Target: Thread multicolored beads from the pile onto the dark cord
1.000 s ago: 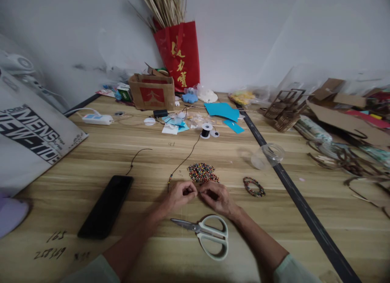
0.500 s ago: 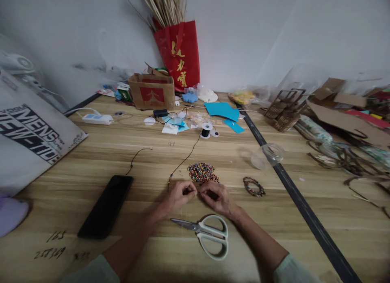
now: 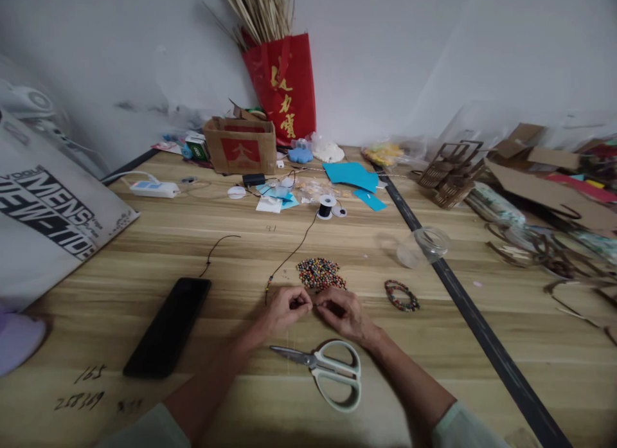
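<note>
My left hand [image 3: 288, 306] is closed in a pinch near the strung end of a black cord [image 3: 295, 251], which runs under it; the part between the fingers is barely visible. Opposite it, almost fingertip to fingertip, my right hand [image 3: 343, 312] pinches a tiny dark thing too small to name. Just beyond both hands lies a heap of small multicoloured beads [image 3: 319, 272]. A few beads [image 3: 268, 285] are threaded on the cord, left of the heap. The cord leads back to a white spool [image 3: 326, 207] wound with black. Scissors [image 3: 332, 374] with pale green handles lie nearer me.
Right of my hands rests a beaded bracelet [image 3: 402, 295], with a clear plastic container [image 3: 424, 247] behind it. A black phone [image 3: 168, 328] lies to the left beside a short cord [image 3: 210, 255]. Blue sheets [image 3: 351, 176], a paper bag [image 3: 241, 146] and small woven baskets [image 3: 450, 175] stand farther back.
</note>
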{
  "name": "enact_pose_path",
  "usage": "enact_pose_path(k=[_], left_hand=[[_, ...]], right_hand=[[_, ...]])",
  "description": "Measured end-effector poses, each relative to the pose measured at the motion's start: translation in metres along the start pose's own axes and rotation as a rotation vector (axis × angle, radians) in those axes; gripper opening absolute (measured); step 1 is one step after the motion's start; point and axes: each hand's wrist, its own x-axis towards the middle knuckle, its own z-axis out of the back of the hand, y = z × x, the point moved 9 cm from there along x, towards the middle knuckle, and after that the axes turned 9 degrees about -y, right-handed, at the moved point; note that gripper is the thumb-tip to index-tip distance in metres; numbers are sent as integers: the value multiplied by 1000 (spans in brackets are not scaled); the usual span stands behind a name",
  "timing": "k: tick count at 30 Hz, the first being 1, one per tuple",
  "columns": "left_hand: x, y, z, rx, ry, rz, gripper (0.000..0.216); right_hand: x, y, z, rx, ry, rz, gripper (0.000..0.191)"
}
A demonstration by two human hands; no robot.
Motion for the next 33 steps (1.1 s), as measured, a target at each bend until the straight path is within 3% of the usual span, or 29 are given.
enact_pose_path(k=[33], left_hand=[[1,2,-1,7,10,-7,12]], right_hand=[[-1,-1,-2,39,8,32,8]])
